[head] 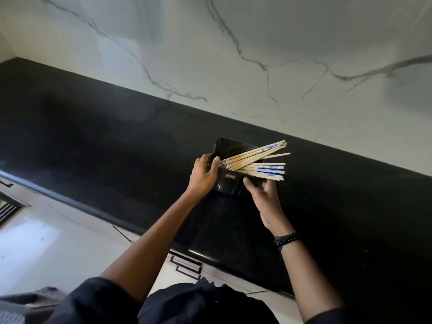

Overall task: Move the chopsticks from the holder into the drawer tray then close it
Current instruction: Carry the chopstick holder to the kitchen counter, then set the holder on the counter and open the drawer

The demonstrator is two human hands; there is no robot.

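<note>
A glossy black holder [228, 183] stands on the black countertop [117, 141] near the marble wall. Several wooden chopsticks [259, 161] with blue-and-white patterned ends fan out of its top toward the right. My left hand [204, 176] grips the holder's left side, with its fingers by the lower ends of the chopsticks. My right hand [264, 195] is at the holder's right side, fingers spread just under the lower bundle of chopsticks; I cannot tell whether it touches them. No open drawer or tray is in view.
A white marble wall [257, 54] rises behind the counter. White cabinet fronts with black handles [187, 265] sit below the counter's front edge. A pale tiled floor [35, 242] lies at the left. My dark clothing fills the bottom.
</note>
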